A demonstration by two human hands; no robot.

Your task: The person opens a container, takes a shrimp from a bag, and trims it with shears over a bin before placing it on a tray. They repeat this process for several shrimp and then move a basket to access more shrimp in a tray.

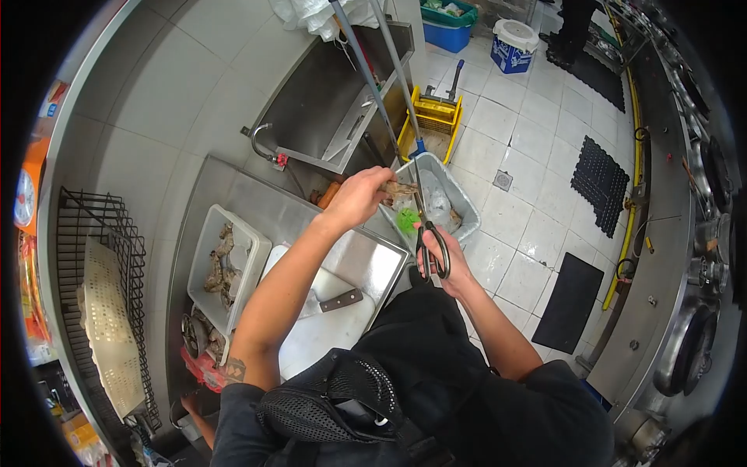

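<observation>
My left hand [358,201] is closed on a brownish prawn [401,189], held over a grey bin [469,204]. My right hand [451,268] grips the dark handles of a pair of scissors [440,253], whose blades point up beside the prawn. Inside the bin are clear plastic and a bright green piece [406,221]. To the left, a white tub [261,251] on the steel table holds several more greyish-brown prawns [222,261]. A knife [341,300] with a brown handle lies on a white cutting board [319,342].
A steel sink [311,101] with a tap stands ahead, with long mop handles [372,74] leaning past it. Beyond the bin is a yellow mop bucket [433,117]. Black mats [572,300] lie on the tiled floor; pans [685,346] line the right. Another person stands at the back.
</observation>
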